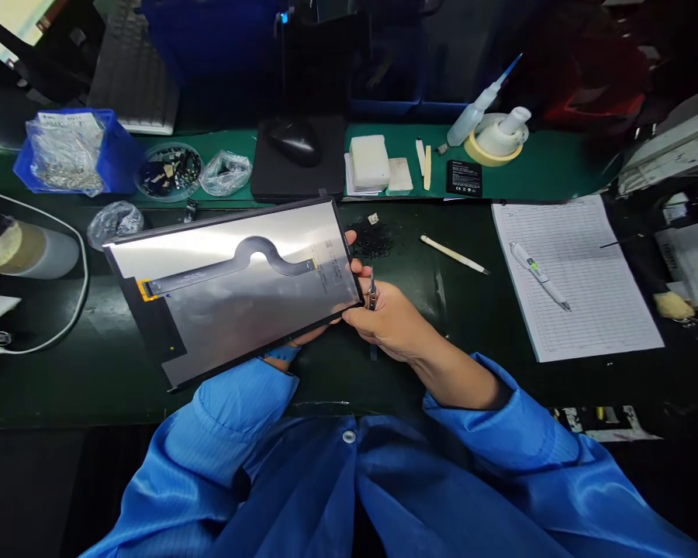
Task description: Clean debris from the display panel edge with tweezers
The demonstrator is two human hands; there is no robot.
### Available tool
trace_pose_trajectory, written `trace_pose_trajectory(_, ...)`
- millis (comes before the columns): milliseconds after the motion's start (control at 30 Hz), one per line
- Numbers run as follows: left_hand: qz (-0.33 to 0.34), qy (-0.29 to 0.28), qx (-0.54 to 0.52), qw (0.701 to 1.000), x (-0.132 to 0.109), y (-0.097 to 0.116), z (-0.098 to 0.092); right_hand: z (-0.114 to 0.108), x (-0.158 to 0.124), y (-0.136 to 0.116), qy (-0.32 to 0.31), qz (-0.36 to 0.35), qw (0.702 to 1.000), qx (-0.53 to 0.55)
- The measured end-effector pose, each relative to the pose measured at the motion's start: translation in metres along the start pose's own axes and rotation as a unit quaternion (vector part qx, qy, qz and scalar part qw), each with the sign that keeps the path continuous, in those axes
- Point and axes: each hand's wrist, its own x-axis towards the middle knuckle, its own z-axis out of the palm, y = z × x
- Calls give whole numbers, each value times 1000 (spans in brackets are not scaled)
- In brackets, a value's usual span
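A large silvery display panel (233, 291) with a dark flex cable across its back is held tilted above the dark bench. My left hand (305, 337) is under the panel, mostly hidden; only some fingers show at its lower right edge, gripping it. My right hand (387, 314) holds the panel's right edge with the thumb on top, and a thin pair of metal tweezers (371, 288) sticks up from its closed fingers. Both arms wear blue sleeves.
Behind the panel lie a pile of small black bits (371, 240), a white stick (454, 254), a paper form (570, 271) with a pen (538, 275), a tape roll (497, 143), a mouse (294, 139), a blue bin (73, 151) and a parts dish (168, 170).
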Motion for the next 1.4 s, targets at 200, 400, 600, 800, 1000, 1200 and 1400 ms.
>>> trace_pose_trajectory(200, 13, -62, 3, 998, 4, 5, -16, -2, 0, 4, -1, 13, 1000, 22)
trace_pose_trajectory(400, -82, -31, 17, 996, 7, 11, -22, 0, 0, 1, -5, 22, 999, 39)
trace_pose_trajectory(600, 25, -86, -12, 996, 6, -2, -27, 0, 1, 2, 9, 19, 999, 27)
trace_pose_trajectory(800, -23, -101, -17, 995, 14, 3, -35, -1, 2, 6, 13, -16, 1000, 9)
trace_pose_trajectory(1000, 11, -69, -3, 998, 6, -4, -21, -1, 1, 4, 8, -13, 1000, 5)
trace_pose_trajectory(1200, 26, -66, 44, 996, 7, -4, -22, -1, 1, 3, 16, -17, 1000, 3)
trace_pose_trajectory(1400, -8, -45, 13, 999, 5, 2, -13, -2, 0, 3, -1, -1, 1000, 5)
